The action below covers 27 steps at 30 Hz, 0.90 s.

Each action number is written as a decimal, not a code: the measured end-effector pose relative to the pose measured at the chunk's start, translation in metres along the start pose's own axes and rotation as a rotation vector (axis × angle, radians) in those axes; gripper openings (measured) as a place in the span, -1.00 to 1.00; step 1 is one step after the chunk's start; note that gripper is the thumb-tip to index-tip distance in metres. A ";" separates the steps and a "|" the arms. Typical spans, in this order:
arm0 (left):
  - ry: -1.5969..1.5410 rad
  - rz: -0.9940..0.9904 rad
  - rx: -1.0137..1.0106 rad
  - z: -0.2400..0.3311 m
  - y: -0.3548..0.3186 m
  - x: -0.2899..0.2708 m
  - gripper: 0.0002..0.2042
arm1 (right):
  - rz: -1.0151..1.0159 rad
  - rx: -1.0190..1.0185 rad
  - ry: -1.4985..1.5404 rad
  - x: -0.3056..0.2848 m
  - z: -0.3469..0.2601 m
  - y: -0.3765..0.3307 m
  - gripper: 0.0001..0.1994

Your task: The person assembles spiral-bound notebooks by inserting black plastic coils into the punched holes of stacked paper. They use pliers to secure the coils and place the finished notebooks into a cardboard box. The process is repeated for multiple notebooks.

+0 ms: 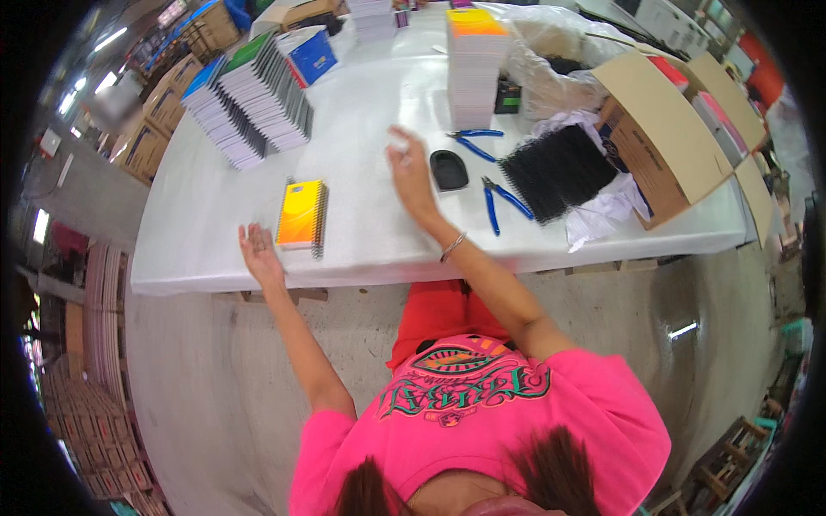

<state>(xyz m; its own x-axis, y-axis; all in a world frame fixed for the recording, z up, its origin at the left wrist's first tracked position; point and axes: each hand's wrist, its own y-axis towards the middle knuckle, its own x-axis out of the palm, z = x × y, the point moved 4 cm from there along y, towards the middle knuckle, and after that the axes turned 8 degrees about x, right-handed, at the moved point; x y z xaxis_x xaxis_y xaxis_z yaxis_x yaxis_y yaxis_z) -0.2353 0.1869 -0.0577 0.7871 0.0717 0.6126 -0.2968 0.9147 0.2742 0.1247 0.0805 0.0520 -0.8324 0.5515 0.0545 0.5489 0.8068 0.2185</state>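
My left hand (259, 251) rests open, palm up, at the near edge of the white table (361, 112), just left of an orange-yellow spiral notebook (301, 215) lying flat. My right hand (408, 168) is stretched out over the middle of the table, fingers loose and empty, beside a small black oval object (448, 168). Two blue-handled pliers (503, 202) (475, 142) lie to its right, next to a bundle of black spiral binding wire (557, 170).
Slanted rows of bound notebooks (249, 99) stand at the far left. A tall stack of notebooks (476, 64) rises at the far middle. An open cardboard box (667, 138) and a clear plastic bag (551, 60) sit at the right. Cardboard cartons (163, 103) line the floor beyond the left.
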 end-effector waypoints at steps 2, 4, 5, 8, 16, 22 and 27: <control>0.017 0.064 0.034 0.003 -0.003 0.000 -0.53 | 0.309 -0.265 -0.190 -0.059 -0.027 0.040 -0.67; 0.067 0.123 0.021 0.010 -0.008 0.002 -0.57 | 0.517 -0.379 -0.287 -0.106 -0.046 0.079 -0.69; 0.093 0.155 0.016 0.015 -0.011 0.003 -0.59 | 0.569 -0.347 -0.242 -0.126 -0.056 0.096 -0.70; 0.168 0.164 0.025 0.032 -0.018 0.024 -0.62 | 0.669 -0.252 -0.225 -0.183 -0.067 0.162 -0.64; 0.378 -0.032 0.076 0.069 -0.049 0.095 -0.62 | 0.306 -0.077 -0.522 -0.189 -0.063 0.228 -0.56; 0.517 -0.178 0.061 0.051 -0.095 0.166 -0.70 | 0.410 0.114 -0.333 -0.174 -0.074 0.232 -0.56; 0.466 -0.453 0.062 0.039 -0.120 0.228 -0.74 | 0.448 0.136 -0.388 -0.186 -0.082 0.239 -0.58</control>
<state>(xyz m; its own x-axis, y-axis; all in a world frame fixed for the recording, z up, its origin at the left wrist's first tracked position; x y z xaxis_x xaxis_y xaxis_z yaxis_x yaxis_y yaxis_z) -0.0413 0.0781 0.0774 0.9895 -0.1377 0.0445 0.0997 0.8715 0.4802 0.4046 0.1529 0.1735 -0.4433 0.8600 -0.2526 0.8656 0.4839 0.1286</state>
